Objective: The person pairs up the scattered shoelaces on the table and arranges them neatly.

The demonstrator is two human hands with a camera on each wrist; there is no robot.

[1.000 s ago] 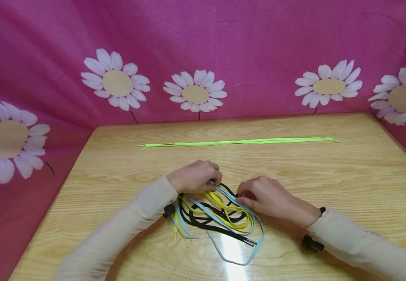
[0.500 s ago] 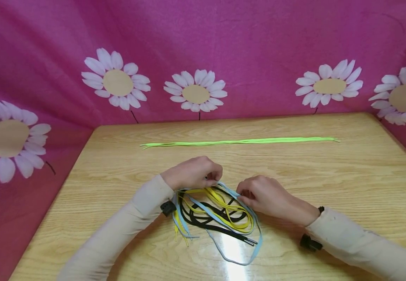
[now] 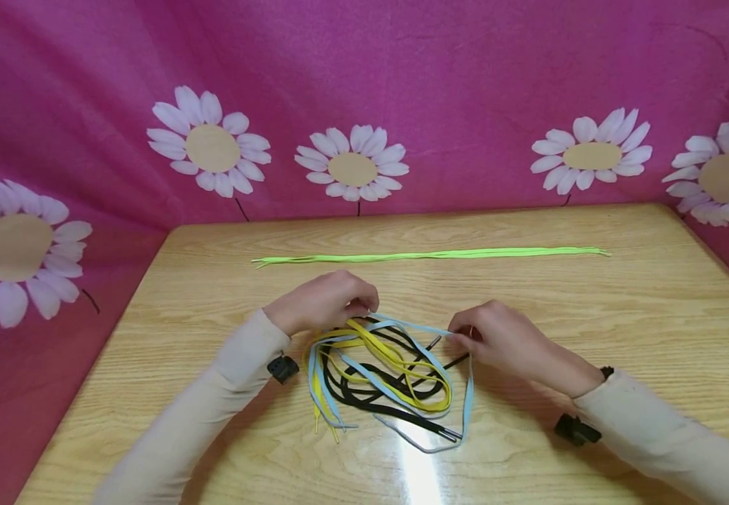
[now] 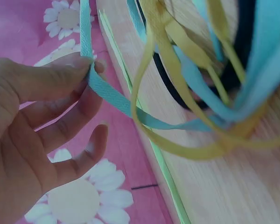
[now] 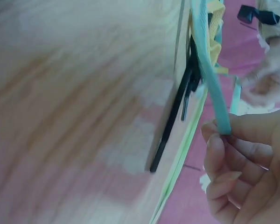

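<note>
A tangle of flat shoelaces lies in the middle of the table: a yellow shoelace point(image 3: 382, 351), a black shoelace point(image 3: 402, 415) with hard tips, and a light blue shoelace point(image 3: 416, 326). My left hand point(image 3: 329, 300) pinches the blue lace between thumb and forefinger at the tangle's far left side. In the left wrist view, the blue lace point(image 4: 113, 100) runs from that pinch down into the pile. My right hand point(image 3: 506, 345) pinches the blue lace too, to the right of the tangle. Between both hands a stretch of it is drawn nearly straight.
Neon green shoelaces point(image 3: 434, 254) lie straight across the far part of the wooden table point(image 3: 213, 280). Behind the table's back edge hangs a pink cloth point(image 3: 465, 91) with white daisies. Yellow and blue lace ends stick out at the tangle's lower left.
My left hand has moved left and slightly away, lifting the blue lace. My right hand has shifted right with it; the stretch between them is straighter. Black lace ends now show near the right hand.
</note>
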